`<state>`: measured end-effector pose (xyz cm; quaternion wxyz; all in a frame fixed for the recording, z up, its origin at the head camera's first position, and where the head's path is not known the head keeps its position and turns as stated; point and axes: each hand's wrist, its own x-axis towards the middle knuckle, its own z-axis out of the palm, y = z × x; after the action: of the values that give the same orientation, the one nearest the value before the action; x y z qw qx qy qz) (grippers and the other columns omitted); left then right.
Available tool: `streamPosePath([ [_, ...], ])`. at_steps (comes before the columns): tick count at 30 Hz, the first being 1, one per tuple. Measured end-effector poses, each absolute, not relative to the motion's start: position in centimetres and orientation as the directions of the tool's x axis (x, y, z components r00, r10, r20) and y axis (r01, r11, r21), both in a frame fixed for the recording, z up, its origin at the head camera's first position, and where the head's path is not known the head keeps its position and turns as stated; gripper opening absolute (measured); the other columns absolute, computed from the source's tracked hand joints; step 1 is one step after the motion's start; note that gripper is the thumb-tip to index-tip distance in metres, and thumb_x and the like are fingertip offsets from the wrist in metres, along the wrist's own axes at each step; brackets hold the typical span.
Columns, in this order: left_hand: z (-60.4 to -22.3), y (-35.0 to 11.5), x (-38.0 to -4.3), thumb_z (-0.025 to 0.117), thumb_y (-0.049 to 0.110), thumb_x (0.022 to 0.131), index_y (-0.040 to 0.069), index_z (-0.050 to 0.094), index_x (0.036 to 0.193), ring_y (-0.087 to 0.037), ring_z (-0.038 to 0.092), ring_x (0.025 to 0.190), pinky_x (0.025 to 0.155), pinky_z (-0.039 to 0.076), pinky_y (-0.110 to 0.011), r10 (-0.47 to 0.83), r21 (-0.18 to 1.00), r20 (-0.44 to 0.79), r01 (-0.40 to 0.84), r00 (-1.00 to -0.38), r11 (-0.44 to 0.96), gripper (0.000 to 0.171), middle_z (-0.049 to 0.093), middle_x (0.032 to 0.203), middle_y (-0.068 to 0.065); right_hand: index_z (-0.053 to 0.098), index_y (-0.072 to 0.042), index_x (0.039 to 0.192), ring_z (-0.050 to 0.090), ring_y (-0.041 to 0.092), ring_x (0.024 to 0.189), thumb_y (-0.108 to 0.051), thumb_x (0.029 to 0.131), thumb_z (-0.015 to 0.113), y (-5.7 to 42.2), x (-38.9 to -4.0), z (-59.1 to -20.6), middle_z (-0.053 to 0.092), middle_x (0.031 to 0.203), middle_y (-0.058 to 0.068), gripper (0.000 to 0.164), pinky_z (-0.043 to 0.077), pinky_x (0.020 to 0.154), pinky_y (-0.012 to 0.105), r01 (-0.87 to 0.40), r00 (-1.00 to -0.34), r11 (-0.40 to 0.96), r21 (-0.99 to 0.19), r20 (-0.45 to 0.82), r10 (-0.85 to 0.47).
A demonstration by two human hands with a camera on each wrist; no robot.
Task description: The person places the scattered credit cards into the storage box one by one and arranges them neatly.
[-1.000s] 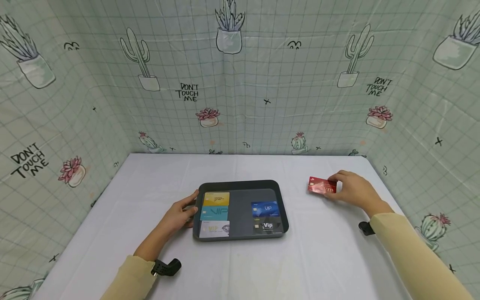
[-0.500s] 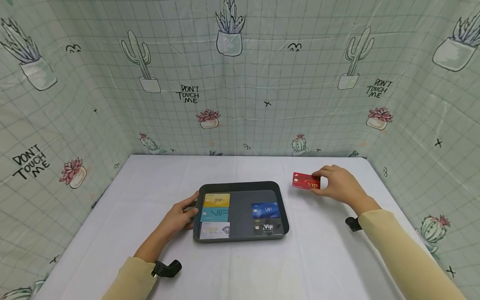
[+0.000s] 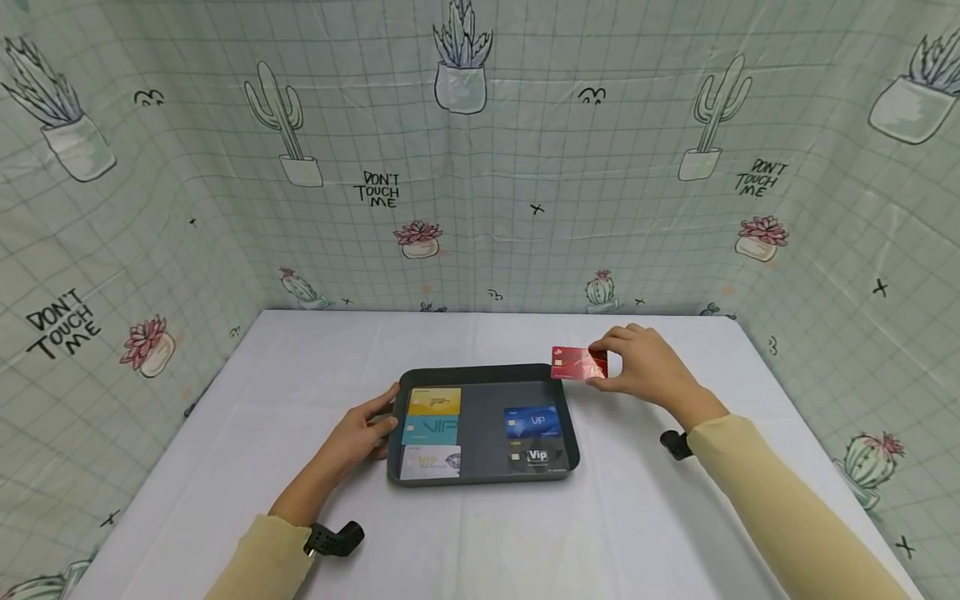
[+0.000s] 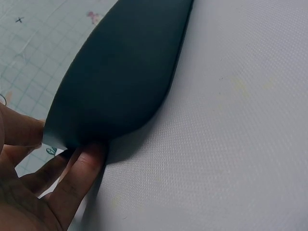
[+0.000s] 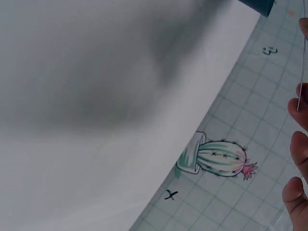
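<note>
In the head view my right hand (image 3: pixel 648 371) pinches a red VIP card (image 3: pixel 573 363) by its right end. The card is over the back right corner of the dark grey tray (image 3: pixel 480 480). The right wrist view shows the card (image 5: pixel 302 72) edge-on between fingertips. My left hand (image 3: pixel 352 433) holds the tray's left side; in the left wrist view its thumb (image 4: pixel 84 171) presses near the bottom of the tray wall (image 4: pixel 120 72). Inside the tray, yellow (image 3: pixel 435 401), teal (image 3: pixel 430 429) and white (image 3: pixel 430 462) cards form a left column. Blue (image 3: pixel 531 422) and black (image 3: pixel 538 456) cards lie on the right.
The tray rests on a table with a white cloth (image 3: pixel 480 542). Behind and at both sides hangs a pale green grid curtain (image 3: pixel 495 150) printed with cacti. A black wrist camera (image 3: pixel 335 538) sits on the left wrist and another (image 3: pixel 676 445) on the right.
My right hand has carried the red card leftward from the table's right side to the tray's back right corner. The left hand and the tray have stayed in place.
</note>
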<state>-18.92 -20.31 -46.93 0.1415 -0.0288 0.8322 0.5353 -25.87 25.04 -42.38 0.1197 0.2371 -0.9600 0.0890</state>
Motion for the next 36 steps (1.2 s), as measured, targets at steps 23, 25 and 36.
streamPosePath([
  [23, -46.8, -20.1, -18.9, 0.054, 0.006, 0.105, 0.019, 0.033, 0.163, -0.030, 0.054, 0.111, 0.071, 0.056, -0.030, 0.094, 0.882, -0.261, -0.198, -0.961, 0.428, 0.063, 0.039, 0.160, -0.026, 0.079, -0.016, 0.113, 0.059, 0.025, 0.103, -0.050, 0.075, 0.090, 19.6, -26.3, -43.2, 0.072, 0.108, 0.001, 0.052, 0.049, 0.086, 0.044, -0.573, -0.787, 0.819, 0.037, 0.255, -0.562],
  [25, -46.9, -20.2, -18.9, 0.054, 0.006, 0.105, 0.020, 0.033, 0.163, -0.029, 0.055, 0.111, 0.071, 0.056, -0.030, 0.096, 0.883, -0.261, -0.198, -0.961, 0.426, 0.063, 0.039, 0.160, -0.026, 0.080, -0.017, 0.113, 0.058, 0.025, 0.102, -0.051, 0.075, 0.090, 19.4, -26.4, -43.4, 0.072, 0.108, 0.001, 0.052, 0.048, 0.085, 0.044, -0.575, -0.784, 0.817, 0.050, 0.251, -0.567],
  [36, -47.1, -20.4, -19.0, 0.054, 0.007, 0.106, 0.019, 0.033, 0.163, -0.030, 0.055, 0.112, 0.070, 0.056, -0.029, 0.105, 0.887, -0.255, -0.189, -0.961, 0.421, 0.062, 0.038, 0.160, -0.027, 0.080, -0.018, 0.119, 0.063, 0.024, 0.103, -0.055, 0.079, 0.085, 18.1, -26.3, -44.4, 0.075, 0.111, 0.002, 0.054, 0.046, 0.083, 0.040, -0.589, -0.796, 0.807, 0.042, 0.138, -0.589],
])
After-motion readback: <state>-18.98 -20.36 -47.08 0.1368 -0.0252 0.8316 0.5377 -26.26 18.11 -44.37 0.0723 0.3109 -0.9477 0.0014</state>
